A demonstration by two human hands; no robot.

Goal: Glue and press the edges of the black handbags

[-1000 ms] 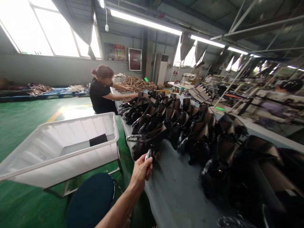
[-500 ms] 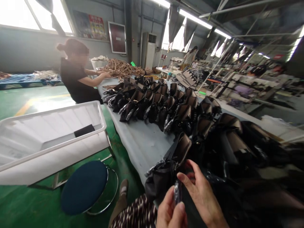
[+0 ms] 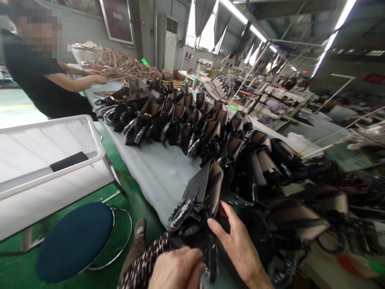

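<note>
A black handbag [image 3: 197, 186] with a beige lining stands at the near edge of the table, its mouth gaping and tilted to the right. Clear plastic wraps parts of its strap and fittings. My right hand [image 3: 237, 245] is at the bag's right side, thumb and fingers apart, fingertips at the lining edge. My left hand [image 3: 177, 267] is low in front of the bag, fingers curled in; what they hold, if anything, is hidden. Beside it a plastic-wrapped strap [image 3: 212, 257] hangs down between my hands.
Several similar black bags [image 3: 180, 116] crowd the grey table [image 3: 159, 168]. A white tub [image 3: 54, 136] and a blue stool [image 3: 78, 239] stand left. A co-worker [image 3: 33, 68] sits by a heap of brown strips [image 3: 117, 64]. Sewing machines [image 3: 270, 94] line the right.
My left hand has moved away from the plastic-wrapped piece it pinched, down and to the left. The strap now hangs beside it. My right hand stays by the bag; the view has turned right.
</note>
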